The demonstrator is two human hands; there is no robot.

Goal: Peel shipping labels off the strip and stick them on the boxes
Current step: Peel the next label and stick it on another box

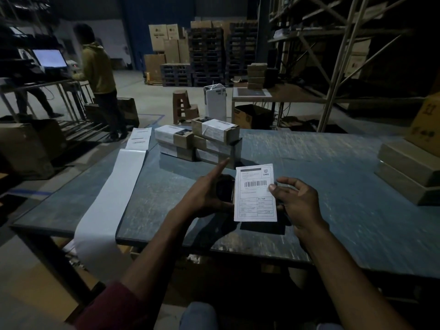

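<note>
A white shipping label (pixel 256 194) with a barcode stands upright above the table's front middle. My right hand (pixel 295 201) pinches its right edge, thumb on the printed face. A dark box (pixel 225 190) sits behind the label's left edge, mostly hidden. My left hand (pixel 204 196) grips it from the left, index finger pointing straight out. The long white label strip (pixel 107 203) runs along the table's left side and hangs off the front edge; printed labels remain at its far end (pixel 139 136). Several labelled brown boxes (pixel 209 139) are stacked behind my hands.
The grey-blue table (pixel 333 167) carries two flat plain boxes (pixel 407 172) stacked at the right edge and a large carton (pixel 426 125) behind them. A person (pixel 100 77) stands at a screen far left. Stools, pallets, cartons and metal racking fill the background.
</note>
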